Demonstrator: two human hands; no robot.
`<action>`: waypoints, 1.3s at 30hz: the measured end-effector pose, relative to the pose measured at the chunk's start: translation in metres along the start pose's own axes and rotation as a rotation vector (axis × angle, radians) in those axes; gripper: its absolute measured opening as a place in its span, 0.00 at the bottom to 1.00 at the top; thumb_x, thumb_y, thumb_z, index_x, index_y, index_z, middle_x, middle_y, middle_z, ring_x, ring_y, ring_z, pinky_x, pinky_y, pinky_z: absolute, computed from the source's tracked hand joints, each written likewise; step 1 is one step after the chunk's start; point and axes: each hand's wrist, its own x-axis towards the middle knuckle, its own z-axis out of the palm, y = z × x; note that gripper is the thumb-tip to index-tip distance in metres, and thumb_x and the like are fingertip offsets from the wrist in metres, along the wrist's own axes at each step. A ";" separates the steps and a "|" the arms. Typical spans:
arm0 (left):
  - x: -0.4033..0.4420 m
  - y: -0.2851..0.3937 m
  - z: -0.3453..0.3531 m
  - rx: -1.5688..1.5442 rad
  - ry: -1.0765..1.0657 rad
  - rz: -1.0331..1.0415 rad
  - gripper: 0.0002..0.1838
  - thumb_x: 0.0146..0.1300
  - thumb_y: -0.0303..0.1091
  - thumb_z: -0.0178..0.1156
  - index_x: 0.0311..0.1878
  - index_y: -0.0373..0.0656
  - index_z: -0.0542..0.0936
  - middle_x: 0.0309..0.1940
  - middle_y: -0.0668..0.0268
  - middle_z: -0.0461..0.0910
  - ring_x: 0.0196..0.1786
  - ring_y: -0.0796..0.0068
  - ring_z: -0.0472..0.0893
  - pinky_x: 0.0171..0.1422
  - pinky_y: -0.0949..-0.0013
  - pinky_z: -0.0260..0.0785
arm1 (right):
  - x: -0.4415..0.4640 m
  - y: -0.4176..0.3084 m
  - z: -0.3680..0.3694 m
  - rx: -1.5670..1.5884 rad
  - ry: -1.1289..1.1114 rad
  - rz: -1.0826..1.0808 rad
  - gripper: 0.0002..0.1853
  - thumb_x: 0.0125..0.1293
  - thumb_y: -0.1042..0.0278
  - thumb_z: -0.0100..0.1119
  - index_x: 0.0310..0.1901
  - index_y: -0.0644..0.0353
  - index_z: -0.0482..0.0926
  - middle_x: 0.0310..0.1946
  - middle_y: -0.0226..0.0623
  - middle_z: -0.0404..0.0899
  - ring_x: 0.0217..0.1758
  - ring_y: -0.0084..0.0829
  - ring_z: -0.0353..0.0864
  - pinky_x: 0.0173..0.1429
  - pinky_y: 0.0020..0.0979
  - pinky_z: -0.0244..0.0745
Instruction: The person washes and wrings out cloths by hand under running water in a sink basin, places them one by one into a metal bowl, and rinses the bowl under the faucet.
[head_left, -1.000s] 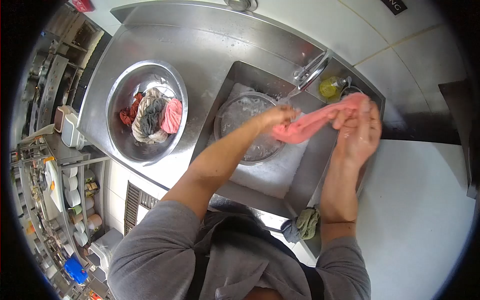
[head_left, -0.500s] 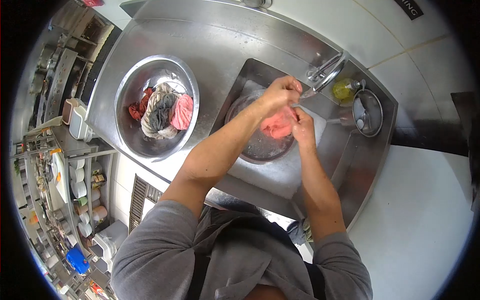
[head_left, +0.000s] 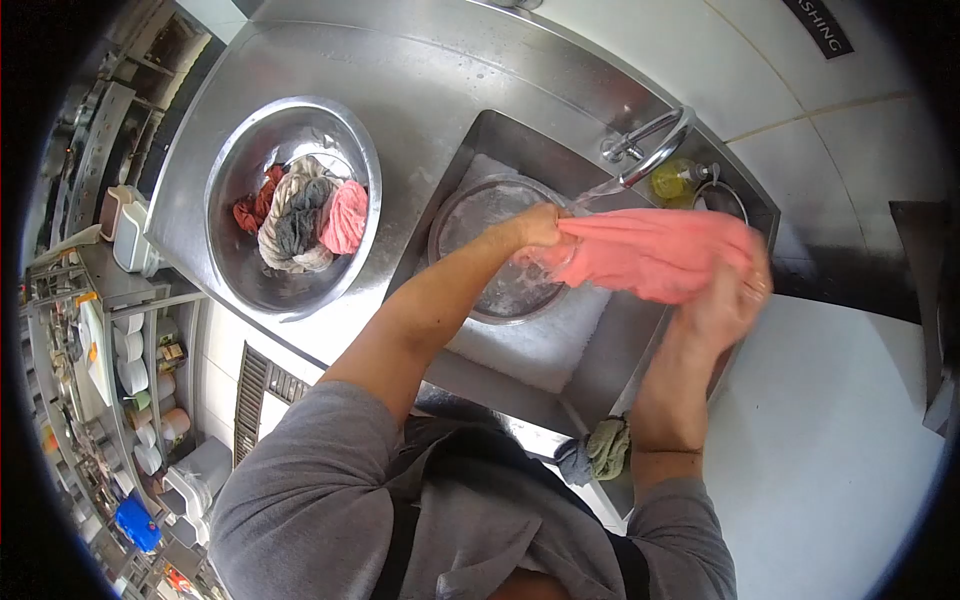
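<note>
A wet pink cloth [head_left: 650, 250] is stretched sideways over the sink [head_left: 610, 345]. Its left end is gripped in my left hand [head_left: 540, 226], whose fingers are closed. My right hand [head_left: 728, 300], blurred by motion, holds the cloth's other end at the sink's right side. Water runs from the tap [head_left: 650, 165] just behind the cloth. Below my left hand, a round metal bowl of water [head_left: 490, 290] rests in the sink on a white cloth [head_left: 540, 350], and the pink cloth's lower left part hangs over the bowl's edge.
A large steel bowl [head_left: 228, 240] with twisted red, beige, grey and pink cloths stands on the counter at left. A yellow soap bottle [head_left: 672, 182] and a strainer [head_left: 722, 200] are behind the sink. Green and grey cloths [head_left: 607, 447] hang at its front edge.
The pink cloth, bunched between my hands over the water bowl half a second ago, is now spread wide. My right hand has moved right and my left hand slightly down and left.
</note>
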 end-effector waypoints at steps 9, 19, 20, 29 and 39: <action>0.004 0.070 -0.066 0.406 0.055 -0.130 0.16 0.44 0.36 0.58 0.35 0.36 0.82 0.35 0.44 0.80 0.43 0.48 0.80 0.47 0.56 0.74 | -0.078 0.117 -0.042 -0.419 0.025 0.333 0.12 0.59 0.80 0.55 0.46 0.67 0.75 0.39 0.33 0.78 0.40 0.25 0.77 0.47 0.27 0.73; -0.060 0.145 -0.082 0.080 0.176 0.102 0.13 0.43 0.29 0.60 0.34 0.36 0.79 0.32 0.51 0.81 0.39 0.61 0.82 0.42 0.62 0.73 | -0.085 0.246 0.054 -0.049 -0.260 0.424 0.35 0.47 0.60 0.74 0.58 0.59 0.71 0.52 0.41 0.76 0.58 0.37 0.73 0.58 0.39 0.68; -0.072 0.157 -0.093 -0.121 0.225 0.078 0.11 0.45 0.27 0.61 0.35 0.36 0.79 0.31 0.55 0.81 0.38 0.65 0.82 0.41 0.63 0.73 | -0.083 0.231 0.063 -0.035 -0.267 0.425 0.35 0.47 0.60 0.74 0.58 0.59 0.71 0.52 0.41 0.76 0.58 0.37 0.73 0.58 0.39 0.68; -0.159 0.161 -0.137 -1.298 0.390 0.260 0.14 0.58 0.22 0.56 0.48 0.33 0.72 0.43 0.59 0.77 0.48 0.68 0.77 0.57 0.64 0.68 | -0.069 0.169 0.086 0.345 0.003 0.158 0.21 0.60 0.64 0.62 0.52 0.66 0.73 0.48 0.39 0.77 0.50 0.30 0.77 0.54 0.30 0.71; -0.138 0.050 -0.028 -1.989 0.225 -0.315 0.28 0.64 0.54 0.49 0.57 0.41 0.70 0.49 0.54 0.76 0.54 0.56 0.75 0.64 0.51 0.63 | -0.111 0.103 0.102 0.554 0.119 0.403 0.13 0.65 0.73 0.52 0.50 0.58 0.68 0.44 0.34 0.73 0.48 0.29 0.76 0.52 0.31 0.75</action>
